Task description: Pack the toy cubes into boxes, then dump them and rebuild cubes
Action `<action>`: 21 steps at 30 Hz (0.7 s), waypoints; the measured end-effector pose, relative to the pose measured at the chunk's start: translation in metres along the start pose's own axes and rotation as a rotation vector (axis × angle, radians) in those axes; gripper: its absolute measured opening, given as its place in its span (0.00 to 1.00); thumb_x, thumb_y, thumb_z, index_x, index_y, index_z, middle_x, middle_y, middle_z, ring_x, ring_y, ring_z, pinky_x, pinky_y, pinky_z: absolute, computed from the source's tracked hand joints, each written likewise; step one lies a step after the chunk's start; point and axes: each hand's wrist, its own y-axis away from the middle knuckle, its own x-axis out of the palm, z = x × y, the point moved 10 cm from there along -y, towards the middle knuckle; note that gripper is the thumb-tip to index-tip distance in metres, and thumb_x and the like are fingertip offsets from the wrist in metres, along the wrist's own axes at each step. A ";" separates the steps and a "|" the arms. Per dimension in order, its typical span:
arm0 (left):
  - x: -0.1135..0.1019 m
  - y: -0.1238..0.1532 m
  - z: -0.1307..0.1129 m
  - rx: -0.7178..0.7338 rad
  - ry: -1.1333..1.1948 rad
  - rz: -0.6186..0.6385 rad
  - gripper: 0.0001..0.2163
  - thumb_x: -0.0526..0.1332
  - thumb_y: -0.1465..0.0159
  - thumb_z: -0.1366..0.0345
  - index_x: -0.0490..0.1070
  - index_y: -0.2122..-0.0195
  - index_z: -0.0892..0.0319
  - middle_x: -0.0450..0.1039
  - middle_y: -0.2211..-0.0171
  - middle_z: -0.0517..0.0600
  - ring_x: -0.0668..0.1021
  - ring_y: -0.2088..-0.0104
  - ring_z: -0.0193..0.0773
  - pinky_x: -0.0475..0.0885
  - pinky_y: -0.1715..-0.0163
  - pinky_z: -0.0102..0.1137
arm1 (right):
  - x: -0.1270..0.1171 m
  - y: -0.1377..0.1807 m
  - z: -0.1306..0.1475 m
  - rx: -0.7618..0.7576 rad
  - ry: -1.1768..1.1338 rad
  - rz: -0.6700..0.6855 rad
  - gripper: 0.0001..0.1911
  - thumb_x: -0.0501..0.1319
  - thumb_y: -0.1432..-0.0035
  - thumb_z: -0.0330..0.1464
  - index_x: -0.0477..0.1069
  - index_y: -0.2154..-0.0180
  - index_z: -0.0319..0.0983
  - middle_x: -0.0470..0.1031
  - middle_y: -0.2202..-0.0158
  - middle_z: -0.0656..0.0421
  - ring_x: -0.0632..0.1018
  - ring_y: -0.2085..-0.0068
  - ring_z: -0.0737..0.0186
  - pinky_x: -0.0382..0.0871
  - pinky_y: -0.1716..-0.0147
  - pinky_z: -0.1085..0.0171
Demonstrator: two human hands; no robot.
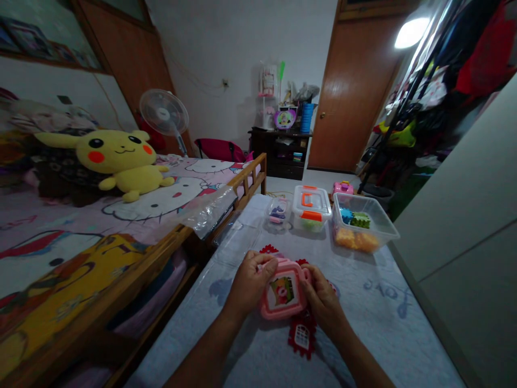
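Observation:
A pink square box (283,308) with a picture on its lid is held between my two hands, slightly tilted above the table. My left hand (253,283) grips its upper left edge, thumb on top. On the right edge, my right hand (319,293) presses with thumb and fingers. Below the box lies a red toothed building piece (302,337) with a white window. Another red toothed piece (269,249) shows behind the box, partly covered by it and my left hand.
At the table's far end stand a small clear container (279,211), a lidded box with orange clips (312,207) and an open clear bin (383,229) holding blue, green and orange pieces. A wooden bed rail (161,253) runs along the left; a white cabinet (460,215) stands right.

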 end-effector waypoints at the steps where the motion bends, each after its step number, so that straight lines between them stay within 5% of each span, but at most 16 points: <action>1: 0.001 -0.003 -0.003 0.004 -0.005 0.018 0.13 0.62 0.40 0.54 0.80 0.65 0.58 0.71 0.66 0.50 0.75 0.63 0.42 0.70 0.59 0.36 | 0.001 0.000 0.001 -0.003 0.005 0.010 0.14 0.52 0.33 0.45 0.66 0.57 0.42 0.72 0.62 0.59 0.74 0.61 0.61 0.70 0.60 0.65; 6: 0.005 -0.009 -0.019 0.036 -0.010 0.036 0.08 0.63 0.42 0.60 0.75 0.68 0.59 0.71 0.69 0.48 0.75 0.66 0.40 0.68 0.64 0.32 | 0.002 0.000 -0.004 0.013 0.008 0.003 0.15 0.52 0.33 0.46 0.65 0.58 0.42 0.71 0.64 0.60 0.73 0.64 0.62 0.69 0.63 0.65; 12: 0.002 0.006 -0.040 0.212 -0.064 -0.025 0.04 0.61 0.39 0.64 0.73 0.68 0.57 0.69 0.65 0.48 0.73 0.60 0.41 0.66 0.57 0.34 | -0.001 0.000 -0.012 0.010 -0.020 -0.037 0.15 0.53 0.34 0.46 0.66 0.59 0.42 0.70 0.65 0.61 0.72 0.65 0.63 0.69 0.65 0.66; 17: 0.008 0.022 -0.045 0.312 -0.132 0.109 0.09 0.63 0.40 0.68 0.71 0.57 0.56 0.71 0.58 0.50 0.72 0.55 0.42 0.67 0.52 0.36 | -0.007 0.001 -0.002 -0.048 0.019 -0.098 0.14 0.56 0.36 0.46 0.67 0.63 0.41 0.68 0.68 0.62 0.71 0.67 0.64 0.67 0.67 0.67; 21: 0.002 0.025 -0.046 0.282 -0.120 0.113 0.06 0.61 0.38 0.67 0.71 0.59 0.55 0.72 0.58 0.50 0.73 0.54 0.43 0.66 0.51 0.36 | -0.005 0.001 0.000 -0.048 -0.020 -0.079 0.14 0.57 0.36 0.45 0.67 0.64 0.41 0.67 0.70 0.63 0.69 0.68 0.65 0.65 0.68 0.68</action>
